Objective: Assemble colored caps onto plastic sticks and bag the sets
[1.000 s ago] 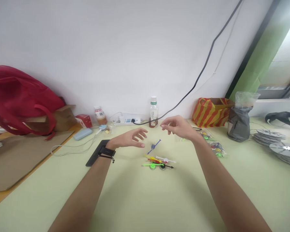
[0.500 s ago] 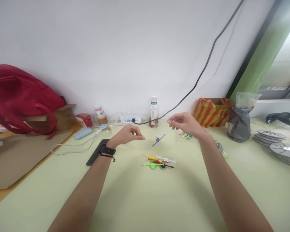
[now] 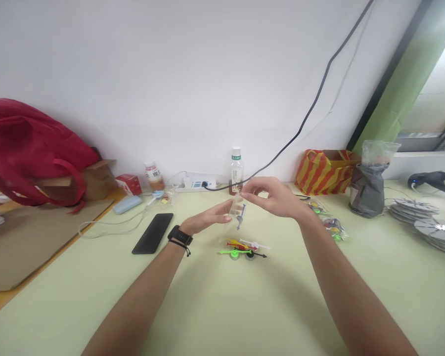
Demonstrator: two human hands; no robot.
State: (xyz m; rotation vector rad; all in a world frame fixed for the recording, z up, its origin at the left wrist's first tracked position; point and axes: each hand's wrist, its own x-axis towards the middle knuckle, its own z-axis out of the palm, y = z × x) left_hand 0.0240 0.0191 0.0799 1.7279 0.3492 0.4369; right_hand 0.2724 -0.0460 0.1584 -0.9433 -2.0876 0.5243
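Note:
My right hand (image 3: 270, 197) pinches the top of a clear plastic bag (image 3: 232, 226) between thumb and fingers. On the bag's other side is my left hand (image 3: 209, 218), its thumb and fingers around the edge. A blue arrow spinner (image 3: 241, 217) shows at the bag; I cannot tell whether it is inside or behind. Nearer to me lies a small group of spinners: a green one (image 3: 235, 253), a black one (image 3: 250, 254), a white one (image 3: 255, 245), and yellow and red ones overlapping (image 3: 238, 244).
Bagged colourful pieces (image 3: 335, 228) lie right of my right forearm. A bottle (image 3: 236, 173) and power strip (image 3: 196, 183) stand by the wall. A black phone (image 3: 153, 233) is at left. Stacked grey discs (image 3: 439, 232), a grey bag (image 3: 369, 190) and striped bag (image 3: 324, 173) are at right.
My hands have come closer together, and the clear bag is now between them. The left hand moved right, away from the phone; the right hand moved left.

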